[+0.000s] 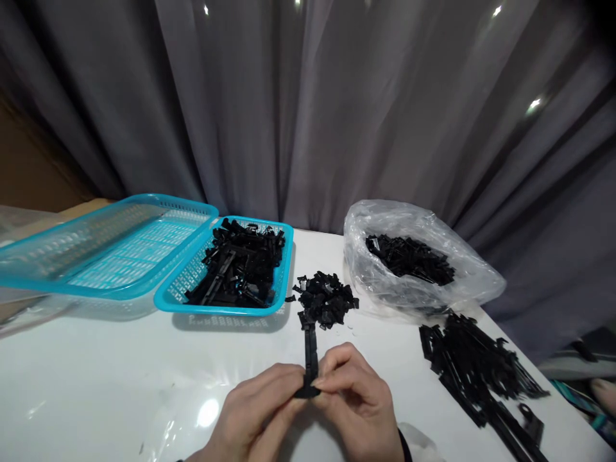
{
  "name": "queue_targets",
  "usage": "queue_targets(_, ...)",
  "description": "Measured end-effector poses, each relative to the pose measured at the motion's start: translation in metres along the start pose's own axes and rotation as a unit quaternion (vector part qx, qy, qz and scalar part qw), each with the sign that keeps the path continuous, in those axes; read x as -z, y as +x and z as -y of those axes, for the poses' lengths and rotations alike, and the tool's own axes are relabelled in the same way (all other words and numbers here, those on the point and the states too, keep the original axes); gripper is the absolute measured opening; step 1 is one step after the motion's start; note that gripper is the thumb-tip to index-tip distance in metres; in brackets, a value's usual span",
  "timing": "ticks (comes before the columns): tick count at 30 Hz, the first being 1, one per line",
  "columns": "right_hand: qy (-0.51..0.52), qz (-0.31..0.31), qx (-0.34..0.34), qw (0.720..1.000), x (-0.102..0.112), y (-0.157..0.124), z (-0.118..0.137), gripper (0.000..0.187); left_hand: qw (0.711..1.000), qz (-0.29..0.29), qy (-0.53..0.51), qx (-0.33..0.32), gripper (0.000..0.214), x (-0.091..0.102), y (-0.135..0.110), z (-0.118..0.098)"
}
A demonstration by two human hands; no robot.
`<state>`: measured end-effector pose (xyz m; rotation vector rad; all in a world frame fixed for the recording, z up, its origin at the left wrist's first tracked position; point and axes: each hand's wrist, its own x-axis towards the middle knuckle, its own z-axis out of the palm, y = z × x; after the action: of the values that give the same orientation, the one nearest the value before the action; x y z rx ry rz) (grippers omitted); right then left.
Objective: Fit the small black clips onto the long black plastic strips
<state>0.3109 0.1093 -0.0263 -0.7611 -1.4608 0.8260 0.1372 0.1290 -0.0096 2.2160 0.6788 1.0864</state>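
My left hand (264,404) and my right hand (353,398) meet at the near middle of the white table. Between them is a long, narrow black plastic piece (310,353), its wider end pinched by the fingertips of both hands. The slim shaft points away from me, toward a heap of small black plastic parts (327,298). Some of the wide end is covered by my fingers, so its exact shape cannot be made out.
A blue basket (163,301) of black parts stands left of the heap, beside a larger blue basket (110,292). Back right, a clear plastic bag (385,218) holds more black pieces. Long black strips (474,366) lie at the right edge. A grey curtain (317,115) hangs behind.
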Motion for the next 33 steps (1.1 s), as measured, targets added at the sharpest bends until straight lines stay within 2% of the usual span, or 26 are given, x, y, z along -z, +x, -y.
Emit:
queue_targets(4,-0.01,-0.003,-0.008,1.0,0.001,0.0,-0.002,0.022,0.997,0.015,-0.015,0.071,0.017,-0.002,0.0,-0.002)
queue_targets(7,-0.005,0.014,-0.025,1.0,0.002,0.001,-0.002,0.021,0.991,0.018,-0.037,0.129,0.026,-0.002,0.002,-0.005)
queue_targets(10,0.016,0.021,-0.034,0.999,0.002,0.001,-0.002,0.02,0.987,0.019,-0.056,0.152,0.029,-0.003,0.001,-0.005)
queue_targets(15,0.034,-0.035,-0.046,0.998,-0.007,0.002,-0.008,0.009,0.981,0.029,-0.067,0.178,0.03,-0.005,-0.002,0.004)
queue_targets(19,0.042,-0.049,-0.06,0.996,-0.004,0.006,-0.012,0.003,0.97,-0.011,-0.111,0.216,0.019,-0.009,0.0,0.006)
queue_targets(22,0.008,-0.073,-0.06,0.996,0.016,0.013,-0.006,0.004,0.961,-0.051,-0.141,0.233,0.02,-0.011,-0.002,0.004)
queue_targets(24,-0.057,-0.161,-0.048,0.984,0.038,0.024,0.001,0.006,0.961,-0.069,-0.145,0.226,0.022,-0.013,-0.005,0.004)
queue_targets(26,-0.13,-0.218,-0.046,0.966,0.066,0.043,0.008,0.017,0.963,-0.079,-0.144,0.215,0.023,-0.013,-0.007,0.005)
queue_targets(28,-0.156,-0.264,-0.059,0.95,0.094,0.066,0.011,0.031,0.966,-0.07,-0.145,0.204,0.025,-0.013,-0.01,0.007)
queue_targets(30,-0.188,-0.279,-0.065,0.94,0.116,0.09,0.01,0.044,0.968,-0.061,-0.146,0.193,0.026,-0.013,-0.01,0.007)
queue_targets(31,-0.227,-0.264,-0.067,0.935,0.122,0.1,0.01,0.052,0.969,-0.06,-0.148,0.19,0.027,-0.012,-0.01,0.006)
queue_targets(33,-0.313,-0.226,-0.041,0.922,0.121,0.115,0.007,0.058,0.968,-0.065,-0.152,0.19,0.027,-0.012,-0.01,0.004)
